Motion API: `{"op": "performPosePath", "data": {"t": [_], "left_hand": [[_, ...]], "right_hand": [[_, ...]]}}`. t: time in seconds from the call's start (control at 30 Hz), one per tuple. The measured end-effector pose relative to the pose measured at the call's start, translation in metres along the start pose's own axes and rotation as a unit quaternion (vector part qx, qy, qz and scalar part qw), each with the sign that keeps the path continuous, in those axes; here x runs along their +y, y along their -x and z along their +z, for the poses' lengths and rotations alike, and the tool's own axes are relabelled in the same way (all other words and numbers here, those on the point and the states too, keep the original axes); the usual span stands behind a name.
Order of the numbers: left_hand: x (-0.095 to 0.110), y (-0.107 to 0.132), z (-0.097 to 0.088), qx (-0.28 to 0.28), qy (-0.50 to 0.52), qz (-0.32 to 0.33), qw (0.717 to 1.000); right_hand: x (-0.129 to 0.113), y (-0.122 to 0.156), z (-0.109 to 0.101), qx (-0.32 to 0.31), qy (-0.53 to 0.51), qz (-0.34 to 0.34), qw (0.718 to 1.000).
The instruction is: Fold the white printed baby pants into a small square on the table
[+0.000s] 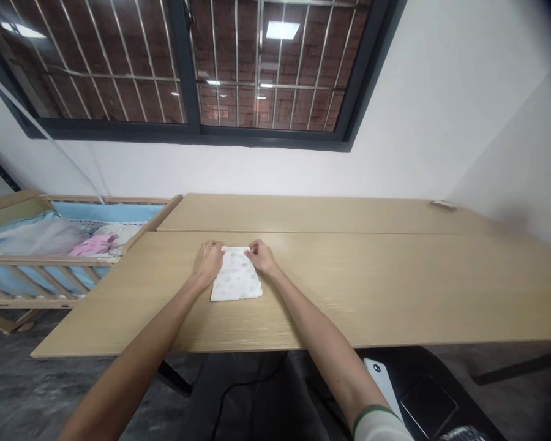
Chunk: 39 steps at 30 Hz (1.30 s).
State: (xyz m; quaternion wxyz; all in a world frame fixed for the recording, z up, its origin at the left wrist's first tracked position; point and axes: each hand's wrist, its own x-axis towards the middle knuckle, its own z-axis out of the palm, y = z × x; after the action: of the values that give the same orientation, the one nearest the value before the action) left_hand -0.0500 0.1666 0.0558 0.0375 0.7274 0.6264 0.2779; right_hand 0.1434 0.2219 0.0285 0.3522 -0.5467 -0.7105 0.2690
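A small white folded cloth [236, 280] with a faint pattern lies on the wooden table [349, 288], near its front left. My left hand [208, 260] rests on the cloth's far left corner with its fingers curled onto the fabric. At the far right corner my right hand [261, 255] pinches the cloth's edge. Both forearms reach in from the bottom of the view.
A wooden baby cot [50, 257] with blue lining, pink clothes [92, 245] and white fabric stands left of the table. A small flat object [443, 204] lies at the table's far right. Below the front edge are a white phone [383, 380] and a dark chair [422, 398].
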Motion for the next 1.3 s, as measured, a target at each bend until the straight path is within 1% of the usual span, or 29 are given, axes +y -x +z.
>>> {"op": "performPosePath", "data": {"t": [0.03,0.1,0.13,0.17,0.2,0.27,0.3,0.37,0.4,0.43,0.5,0.6,0.7,0.77,0.87,0.93,1.0,1.07,1.1,1.13,1.17,1.2,1.27,1.3], "left_hand": [[0.005,0.012,0.001,0.008,-0.014,-0.002,1.000],[0.019,0.047,0.004,0.015,-0.049,0.015,0.999],[0.027,0.067,0.006,0.012,-0.079,0.041,0.996],[0.034,0.089,0.009,0.014,-0.110,0.071,0.991],[0.041,0.110,0.011,0.023,-0.131,0.085,0.987],[0.053,0.145,0.016,0.036,-0.154,0.104,0.982],[0.057,0.157,0.017,0.041,-0.162,0.103,0.981],[0.061,0.172,0.020,0.046,-0.171,0.095,0.980],[0.062,0.174,0.021,0.047,-0.172,0.091,0.980],[0.061,0.175,0.022,0.047,-0.169,0.088,0.980],[0.060,0.173,0.023,0.051,-0.162,0.086,0.982],[0.057,0.170,0.025,0.068,-0.159,0.077,0.982],[0.056,0.169,0.026,0.067,-0.157,0.078,0.982],[0.055,0.169,0.027,0.063,-0.157,0.081,0.982],[0.052,0.168,0.029,0.057,-0.157,0.080,0.983],[0.044,0.163,0.028,0.046,-0.151,0.082,0.984],[0.029,0.155,0.024,0.020,-0.122,0.094,0.988],[0.009,0.144,0.015,-0.018,-0.070,0.116,0.991],[-0.002,0.139,0.010,-0.035,-0.043,0.129,0.990],[-0.012,0.133,0.004,-0.047,-0.020,0.141,0.989],[-0.020,0.127,-0.001,-0.054,-0.003,0.153,0.987],[-0.027,0.121,-0.006,-0.058,0.010,0.164,0.985],[-0.033,0.110,-0.014,-0.063,0.037,0.174,0.982],[-0.033,0.103,-0.017,-0.072,0.057,0.167,0.982]], "right_hand": [[-0.002,0.003,-0.003,0.004,0.011,-0.019,1.000],[-0.012,0.012,-0.011,0.000,0.039,-0.091,0.995],[-0.020,0.019,-0.015,-0.016,0.053,-0.140,0.989],[-0.028,0.028,-0.018,-0.045,0.065,-0.189,0.979],[-0.037,0.038,-0.020,-0.086,0.072,-0.234,0.966],[-0.052,0.060,-0.020,-0.190,0.080,-0.305,0.930],[-0.058,0.069,-0.017,-0.241,0.080,-0.328,0.910],[-0.062,0.081,-0.009,-0.324,0.078,-0.350,0.876],[-0.060,0.083,-0.003,-0.351,0.080,-0.348,0.866],[-0.057,0.081,0.002,-0.368,0.089,-0.339,0.861],[-0.047,0.068,0.010,-0.374,0.122,-0.315,0.864],[-0.032,0.034,0.016,-0.343,0.191,-0.293,0.872],[-0.023,0.001,0.017,-0.309,0.241,-0.279,0.877],[-0.020,-0.013,0.017,-0.288,0.259,-0.274,0.880],[-0.017,-0.020,0.020,-0.260,0.276,-0.275,0.883],[-0.017,-0.016,0.020,-0.229,0.281,-0.288,0.886],[-0.019,-0.007,0.016,-0.173,0.272,-0.310,0.895],[-0.022,0.008,0.005,-0.108,0.246,-0.314,0.911],[-0.024,0.017,-0.003,-0.089,0.228,-0.304,0.920],[-0.026,0.026,-0.012,-0.088,0.209,-0.289,0.930],[-0.027,0.036,-0.022,-0.108,0.190,-0.271,0.937],[-0.028,0.045,-0.031,-0.145,0.172,-0.255,0.940],[-0.028,0.061,-0.049,-0.240,0.149,-0.232,0.931],[-0.027,0.067,-0.056,-0.279,0.146,-0.224,0.922]]}}
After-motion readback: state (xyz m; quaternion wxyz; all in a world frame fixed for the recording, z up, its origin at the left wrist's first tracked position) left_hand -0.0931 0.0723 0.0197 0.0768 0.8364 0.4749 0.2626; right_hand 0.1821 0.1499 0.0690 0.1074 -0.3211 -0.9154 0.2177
